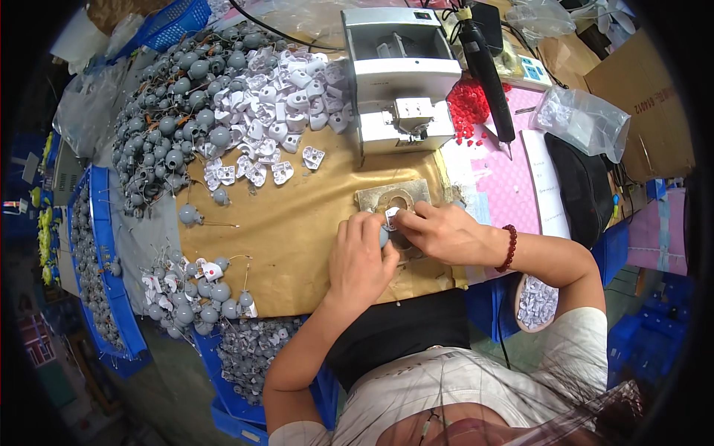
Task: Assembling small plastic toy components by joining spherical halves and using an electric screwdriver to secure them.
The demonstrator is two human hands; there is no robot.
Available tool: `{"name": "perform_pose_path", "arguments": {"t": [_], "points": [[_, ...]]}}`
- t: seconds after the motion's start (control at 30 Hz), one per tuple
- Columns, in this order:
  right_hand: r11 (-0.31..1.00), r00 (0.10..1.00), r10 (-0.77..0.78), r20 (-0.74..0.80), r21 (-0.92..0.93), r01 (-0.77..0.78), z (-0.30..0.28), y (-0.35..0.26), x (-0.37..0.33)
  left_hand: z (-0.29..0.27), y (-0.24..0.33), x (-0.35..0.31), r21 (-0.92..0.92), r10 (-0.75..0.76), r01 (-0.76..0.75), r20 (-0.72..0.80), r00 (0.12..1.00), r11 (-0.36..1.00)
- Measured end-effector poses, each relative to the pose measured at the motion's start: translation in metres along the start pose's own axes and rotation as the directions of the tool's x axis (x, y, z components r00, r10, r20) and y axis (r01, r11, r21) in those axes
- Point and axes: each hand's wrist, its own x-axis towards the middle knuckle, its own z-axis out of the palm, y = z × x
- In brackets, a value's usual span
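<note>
My left hand (361,256) and my right hand (439,232) meet over a small metal jig block (375,197) on the brown paper-covered table (290,238). Together they pinch a small white plastic piece (391,216) with a grey ball part (384,236) under it, held at the jig's round opening. My right wrist wears a dark red bead bracelet (509,247). Just behind the jig stands a grey benchtop machine (401,78).
A heap of grey ball parts (171,119) and white plastic pieces (279,104) fills the far left. Assembled pieces (197,293) lie near left. Red small parts (467,104), a black power screwdriver (487,70), plastic bags, blue crates (111,297) and a cardboard box (643,82) surround the table.
</note>
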Motion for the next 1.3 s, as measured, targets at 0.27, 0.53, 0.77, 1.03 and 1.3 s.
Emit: {"name": "perform_pose_path", "arguments": {"t": [0.27,0.53,0.77,1.03,1.3], "points": [[0.846,0.95,0.262,-0.171,0.515,-0.141,0.003,0.015,-0.016,0.017,0.0,-0.011,0.415,0.24,-0.206,-0.031,0.97,0.886],[0.699,0.882,0.471,-0.006,0.612,-0.37,-0.02,0.031,-0.056,0.019,-0.012,-0.01,0.289,0.258,-0.247,0.002,0.966,0.925],[0.792,0.794,0.572,-0.208,0.393,-0.467,0.019,0.029,-0.042,0.019,-0.016,-0.006,0.227,0.301,-0.291,-0.013,0.953,0.929],[-0.494,0.555,0.65,0.518,0.844,-0.21,0.009,0.04,-0.027,0.018,-0.019,-0.006,0.213,0.298,-0.288,-0.017,0.954,0.934],[-0.597,0.835,0.504,0.22,0.788,0.152,0.006,0.029,-0.006,0.019,-0.02,-0.006,0.223,0.302,-0.293,-0.004,0.953,0.93]]}}
